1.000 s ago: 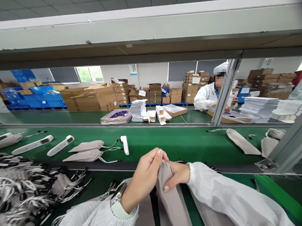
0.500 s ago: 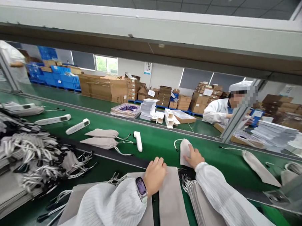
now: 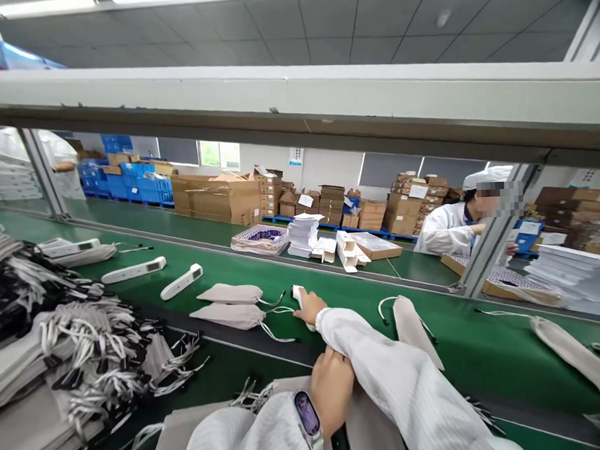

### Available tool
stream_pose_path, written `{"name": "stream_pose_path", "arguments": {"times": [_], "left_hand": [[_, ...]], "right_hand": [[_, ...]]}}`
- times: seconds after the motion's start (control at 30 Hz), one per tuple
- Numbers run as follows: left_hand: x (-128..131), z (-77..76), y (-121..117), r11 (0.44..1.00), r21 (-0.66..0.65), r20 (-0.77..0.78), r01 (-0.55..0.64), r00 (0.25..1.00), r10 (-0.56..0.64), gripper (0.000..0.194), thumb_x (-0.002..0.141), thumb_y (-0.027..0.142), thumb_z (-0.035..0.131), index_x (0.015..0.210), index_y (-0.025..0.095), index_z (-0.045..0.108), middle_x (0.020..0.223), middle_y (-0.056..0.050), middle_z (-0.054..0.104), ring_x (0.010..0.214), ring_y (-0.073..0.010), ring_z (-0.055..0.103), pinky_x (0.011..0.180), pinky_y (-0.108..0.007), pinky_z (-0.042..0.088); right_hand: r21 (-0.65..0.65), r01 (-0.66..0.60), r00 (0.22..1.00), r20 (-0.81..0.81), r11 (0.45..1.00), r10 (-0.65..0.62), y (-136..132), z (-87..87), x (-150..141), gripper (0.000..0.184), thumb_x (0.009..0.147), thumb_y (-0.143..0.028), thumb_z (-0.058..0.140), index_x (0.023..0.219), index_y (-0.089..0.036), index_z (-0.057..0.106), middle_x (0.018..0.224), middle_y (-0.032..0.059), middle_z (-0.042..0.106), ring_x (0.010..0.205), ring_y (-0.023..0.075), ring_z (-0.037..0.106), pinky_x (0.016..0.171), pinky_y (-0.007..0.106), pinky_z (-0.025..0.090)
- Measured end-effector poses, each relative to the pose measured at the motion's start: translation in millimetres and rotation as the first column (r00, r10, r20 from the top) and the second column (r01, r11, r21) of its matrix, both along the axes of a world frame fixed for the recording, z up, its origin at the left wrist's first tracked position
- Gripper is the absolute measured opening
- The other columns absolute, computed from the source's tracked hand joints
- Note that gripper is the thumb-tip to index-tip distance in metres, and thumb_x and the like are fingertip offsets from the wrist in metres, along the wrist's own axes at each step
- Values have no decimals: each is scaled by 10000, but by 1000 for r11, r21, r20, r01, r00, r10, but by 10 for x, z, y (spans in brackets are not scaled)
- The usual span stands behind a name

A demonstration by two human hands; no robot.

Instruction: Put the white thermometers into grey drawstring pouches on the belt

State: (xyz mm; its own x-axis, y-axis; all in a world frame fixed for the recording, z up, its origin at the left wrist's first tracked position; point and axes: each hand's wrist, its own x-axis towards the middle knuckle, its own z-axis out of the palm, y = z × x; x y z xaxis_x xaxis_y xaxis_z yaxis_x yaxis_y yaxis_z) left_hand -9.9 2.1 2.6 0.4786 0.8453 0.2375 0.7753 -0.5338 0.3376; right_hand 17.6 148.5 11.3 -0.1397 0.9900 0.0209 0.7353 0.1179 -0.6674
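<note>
"Where's the white handheld thermometer [image 3: 296, 293]?"

"On the green belt [image 3: 355, 294], just right of two bulging drawstring pouches [image 3: 237, 316]. I have my right hand [image 3: 310, 308] curled closed around its body."

"And your left hand [image 3: 332, 389]?"

"Back down by a flat grey pouch [image 3: 371, 424], knuckles up. Its fingertips are hidden from me, so I can't tell how far open it is or whether it grips anything."
</note>
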Motion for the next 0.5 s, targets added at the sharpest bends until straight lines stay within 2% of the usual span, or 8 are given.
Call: {"name": "stream_pose_path", "arguments": {"times": [0.07,0.13,0.17,0.23,0.3,0.37,0.43,0.5], "left_hand": [[-36,7,60,998,-50,32,24,999,-22,285,782,111,413,1046,145,513,1052,-105,529,1019,-262,425,838,-380,359],[-69,42,128,986,-139,85,92,993,-80,112,763,197,491,836,167,571,821,-39,583,827,-211,510,726,-310,404],[-83,71,160,972,-189,123,139,985,-117,73,752,230,519,749,172,563,709,-1,568,716,-169,518,649,-258,409],[-110,151,206,937,-258,216,235,959,-181,113,750,264,527,680,175,523,596,49,500,583,-104,476,525,-181,364],[-134,247,221,913,-276,305,301,928,-214,136,777,278,488,687,176,487,592,62,445,561,-82,429,491,-163,319],[-149,346,201,899,-277,358,339,905,-230,159,797,300,451,698,176,461,617,58,414,583,-86,402,509,-170,306],[-149,434,154,896,-280,381,346,896,-227,182,802,332,441,708,177,450,658,48,409,626,-99,397,550,-183,310],[-133,499,95,907,-273,389,322,899,-202,190,801,350,444,715,180,446,696,37,408,677,-116,399,597,-200,313]], "right_hand": [[-48,35,993,-110,998,-40,31,4,92,611,558,-237,673,1116,-167,433,973,126,567,896,277,559,759,414,399],[-91,39,970,-238,995,-60,-43,38,315,623,645,-263,602,1196,-157,330,925,113,579,806,248,595,689,401,444],[-101,38,953,-297,994,-66,-117,71,460,636,690,-278,557,1237,-158,254,917,105,579,786,232,603,669,391,459],[-94,37,913,-401,995,-71,-323,172,773,663,747,-296,492,1278,-181,112,932,86,570,807,203,604,678,371,474],[-73,6,813,-580,997,-47,-571,303,1054,716,731,-315,530,1273,-235,69,935,54,563,821,192,602,711,369,473],[-39,-46,634,-774,998,-1,-808,425,1255,781,668,-311,618,1254,-297,101,884,11,568,752,181,613,716,377,471],[-12,-91,471,-882,996,32,-989,501,1365,798,638,-293,659,1242,-339,137,807,-22,569,671,166,615,696,380,474],[-13,-105,423,-906,994,33,-1092,525,1406,762,662,-304,642,1242,-360,151,741,-39,561,623,161,611,654,377,483]]}}
